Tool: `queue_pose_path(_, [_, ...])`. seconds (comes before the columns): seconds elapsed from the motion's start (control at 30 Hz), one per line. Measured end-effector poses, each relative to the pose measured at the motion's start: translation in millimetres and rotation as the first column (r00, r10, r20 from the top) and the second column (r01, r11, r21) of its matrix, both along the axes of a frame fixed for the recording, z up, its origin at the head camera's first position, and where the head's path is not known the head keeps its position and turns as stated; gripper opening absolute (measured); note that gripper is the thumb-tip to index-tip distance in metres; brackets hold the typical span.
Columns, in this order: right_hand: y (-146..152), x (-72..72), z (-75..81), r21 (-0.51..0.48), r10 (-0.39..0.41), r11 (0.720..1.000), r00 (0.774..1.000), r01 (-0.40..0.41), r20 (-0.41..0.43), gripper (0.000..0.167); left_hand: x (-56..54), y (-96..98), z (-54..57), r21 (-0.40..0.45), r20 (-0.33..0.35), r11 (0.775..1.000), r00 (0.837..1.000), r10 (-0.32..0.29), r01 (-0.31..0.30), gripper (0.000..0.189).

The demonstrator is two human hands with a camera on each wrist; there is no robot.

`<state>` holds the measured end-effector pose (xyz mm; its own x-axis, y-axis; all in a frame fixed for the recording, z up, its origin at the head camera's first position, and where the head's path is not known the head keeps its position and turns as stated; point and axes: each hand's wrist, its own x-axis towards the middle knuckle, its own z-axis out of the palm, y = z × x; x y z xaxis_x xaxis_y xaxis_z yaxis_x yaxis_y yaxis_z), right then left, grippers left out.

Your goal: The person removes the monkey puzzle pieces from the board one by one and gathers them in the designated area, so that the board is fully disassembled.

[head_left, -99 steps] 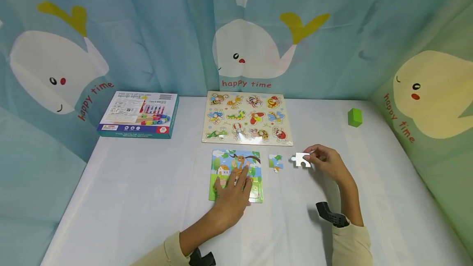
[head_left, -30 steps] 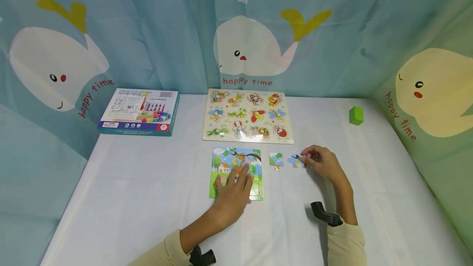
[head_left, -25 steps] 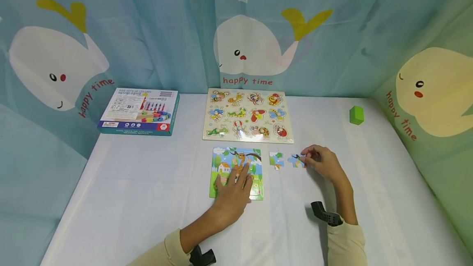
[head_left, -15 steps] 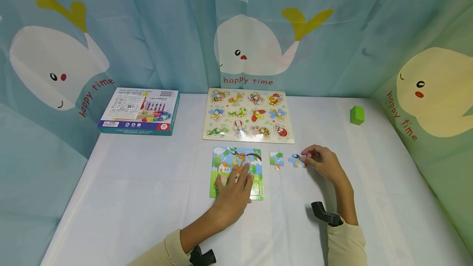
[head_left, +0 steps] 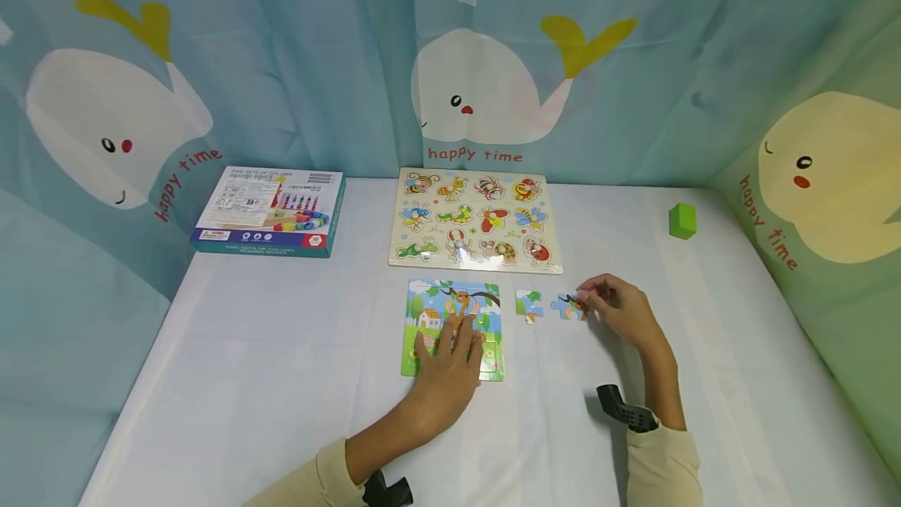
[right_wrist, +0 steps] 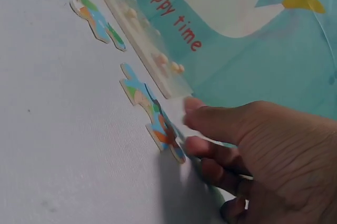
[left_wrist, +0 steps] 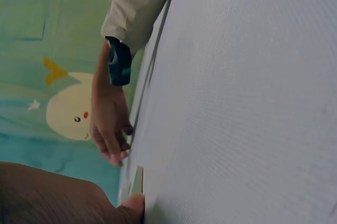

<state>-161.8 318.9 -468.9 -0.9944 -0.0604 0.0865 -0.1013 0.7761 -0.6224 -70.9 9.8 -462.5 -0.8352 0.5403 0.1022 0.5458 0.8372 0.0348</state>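
The left hand rests spread on the puzzle board. Toward two o'clock, the right hand, fingers parted, has apparently released a jigsaw piece, now face up, not blank-side up, presumably ready to match; a second piece lies at its nine o'clock.

This was a curtained-off play corner, though whether in a home or a studio could not be told. Blue cloth and green cloth printed with whales and "happy time" walled in a white-covered worktop, which carried an insect puzzle board, a square jigsaw, loose jigsaw pieces and a boxed bead set.
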Motion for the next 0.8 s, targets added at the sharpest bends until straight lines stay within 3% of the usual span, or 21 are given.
queue_pose_path(0.13, [-15, -1.5, 3.4, -0.065, 0.021, 0.998, 0.993, -0.028, -0.112, 0.015, 0.4, 0.7, -1.6, -0.004, 0.011, 1.000, 1.000, 0.007, -0.007, 0.065])
queue_pose_path(0.23, [-40, -5.8, 8.4, -0.076, 0.135, 0.986, 0.980, -0.147, -0.148, 0.011, 0.3, 0.0, -1.1, -0.019, 0.022, 1.000, 1.000, 0.008, -0.008, 0.064])
queue_pose_path(0.3, [-58, -10.0, 11.1, -0.068, 0.240, 0.965, 0.958, -0.253, -0.158, 0.009, 0.4, -0.7, 0.1, -0.025, 0.033, 1.000, 0.999, 0.010, -0.009, 0.064])
queue_pose_path(0.43, [-93, -17.3, 15.9, -0.050, 0.425, 0.899, 0.895, -0.435, -0.135, 0.009, 1.1, -1.9, 3.1, -0.029, 0.048, 1.000, 0.999, 0.009, -0.007, 0.064])
queue_pose_path(0.6, [-121, -22.6, 15.7, -0.020, 0.552, 0.832, 0.831, -0.554, -0.072, 0.012, 1.5, -3.4, 3.5, -0.044, 0.027, 0.999, 1.000, 0.010, -0.009, 0.065])
queue_pose_path(0.73, [-131, -24.8, 10.8, 0.024, 0.584, 0.812, 0.810, -0.584, -0.056, 0.012, 0.4, -4.4, 3.9, -0.060, 0.038, 0.998, 0.999, 0.011, -0.009, 0.064])
queue_pose_path(0.8, [-133, -25.2, 9.3, 0.038, 0.584, 0.811, 0.810, -0.583, -0.050, 0.012, -0.1, -5.1, 4.5, -0.066, 0.049, 0.998, 0.999, 0.013, -0.010, 0.063])
